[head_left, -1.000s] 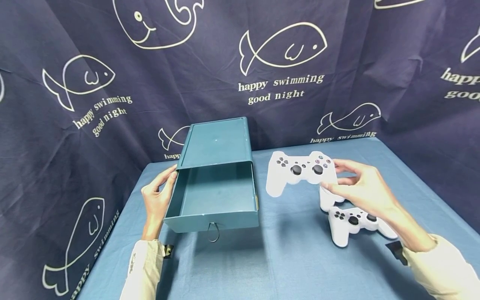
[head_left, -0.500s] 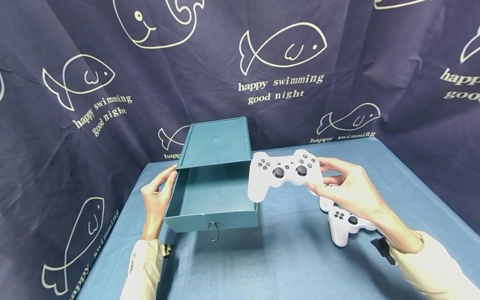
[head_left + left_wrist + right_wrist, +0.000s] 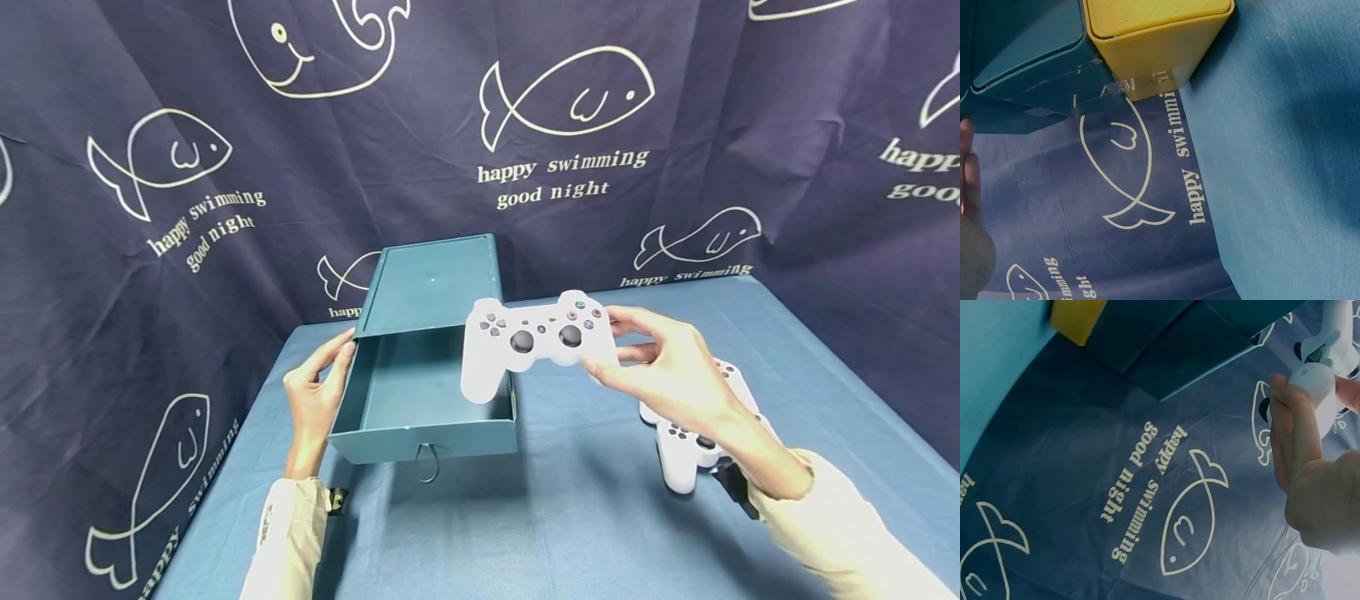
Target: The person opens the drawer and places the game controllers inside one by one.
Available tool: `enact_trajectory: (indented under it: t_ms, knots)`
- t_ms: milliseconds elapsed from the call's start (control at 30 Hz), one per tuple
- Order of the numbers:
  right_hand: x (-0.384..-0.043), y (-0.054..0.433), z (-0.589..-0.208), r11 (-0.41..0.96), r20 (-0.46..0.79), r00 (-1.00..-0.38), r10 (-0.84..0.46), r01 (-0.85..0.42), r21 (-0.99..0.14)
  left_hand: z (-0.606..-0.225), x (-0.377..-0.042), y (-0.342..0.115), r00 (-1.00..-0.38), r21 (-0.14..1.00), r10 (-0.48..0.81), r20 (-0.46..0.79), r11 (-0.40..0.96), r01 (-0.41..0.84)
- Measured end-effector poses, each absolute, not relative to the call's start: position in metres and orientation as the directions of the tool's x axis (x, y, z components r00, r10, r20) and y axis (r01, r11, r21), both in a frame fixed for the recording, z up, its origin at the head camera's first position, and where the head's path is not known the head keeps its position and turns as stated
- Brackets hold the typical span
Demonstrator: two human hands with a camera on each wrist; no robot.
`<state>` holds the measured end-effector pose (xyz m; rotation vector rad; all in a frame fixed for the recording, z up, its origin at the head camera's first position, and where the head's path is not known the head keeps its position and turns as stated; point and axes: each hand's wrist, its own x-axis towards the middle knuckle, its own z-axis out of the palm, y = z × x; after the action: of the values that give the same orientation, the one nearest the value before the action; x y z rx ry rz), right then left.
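Observation:
My right hand pinches the right grip of a white game controller, buttons and two black sticks facing me. The controller is held in the air and overlaps the right side of a pulled-out teal drawer in the head view. This drawer has a wire ring on its front and shows a bare floor inside. My left hand touches the left side of the teal drawer box with fingertips and thumb, where the drawer comes out. In the right wrist view, fingers lie along the controller's grip.
More white controllers lie on the blue table at the right, partly behind my right forearm. Beneath the teal box, a yellow drawer unit shows in the left wrist view. A dark blue fish-print curtain stands behind.
My right hand has carried the controller leftward, from beside the box to over the drawer's right side. My left hand and the drawer have stayed in place.

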<state>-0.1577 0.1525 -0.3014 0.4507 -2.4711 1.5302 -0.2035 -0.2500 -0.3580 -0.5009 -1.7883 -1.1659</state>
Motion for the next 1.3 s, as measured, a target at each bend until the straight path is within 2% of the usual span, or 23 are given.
enact_trajectory:
  t_ms: [633,1300]
  knots:
    - [-0.164,0.115,-0.293,0.379,0.355,-0.902,-0.248,-0.427,-0.821,-0.357,-0.203,-0.249,-0.485,0.487,-0.139,0.864,0.481,0.729]
    - [-0.172,0.09,-0.293,0.395,0.268,-0.917,-0.296,-0.374,-0.839,-0.358,-0.204,-0.25,-0.492,0.494,-0.14,0.86,0.473,0.73]
